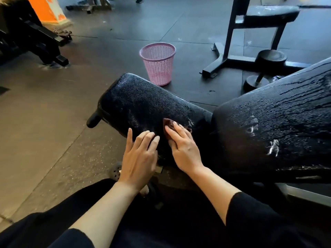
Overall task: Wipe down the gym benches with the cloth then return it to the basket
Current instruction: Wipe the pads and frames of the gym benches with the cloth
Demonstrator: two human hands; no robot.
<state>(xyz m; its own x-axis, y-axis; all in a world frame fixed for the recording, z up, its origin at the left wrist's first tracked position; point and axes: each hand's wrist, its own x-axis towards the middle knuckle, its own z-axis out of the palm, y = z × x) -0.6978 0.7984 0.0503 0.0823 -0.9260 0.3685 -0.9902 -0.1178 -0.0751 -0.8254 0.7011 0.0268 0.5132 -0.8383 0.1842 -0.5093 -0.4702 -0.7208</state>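
Head cam: I'm mid-wipe. My right hand (182,146) presses the dark cloth (169,123) flat onto the near edge of the seat pad (143,102), fingers straight on top of it, not curled round. My left hand (138,158) rests just beside, fingers straight on the pad's edge, holding nothing. Seat looks partly wiped, I'd say; the back pad (279,126) to the right is beaded w/ water (streaks running down it), so that's left, plus another bench (270,13) further off. Cloth goes to the pink basket (158,65) after, which is standing on the floor just beyond the seat. Floor (53,111) is dark rubber tiles, dusty; a dumbbell (259,79) lies near the back pad, and there's other black equipment (32,36) far left.
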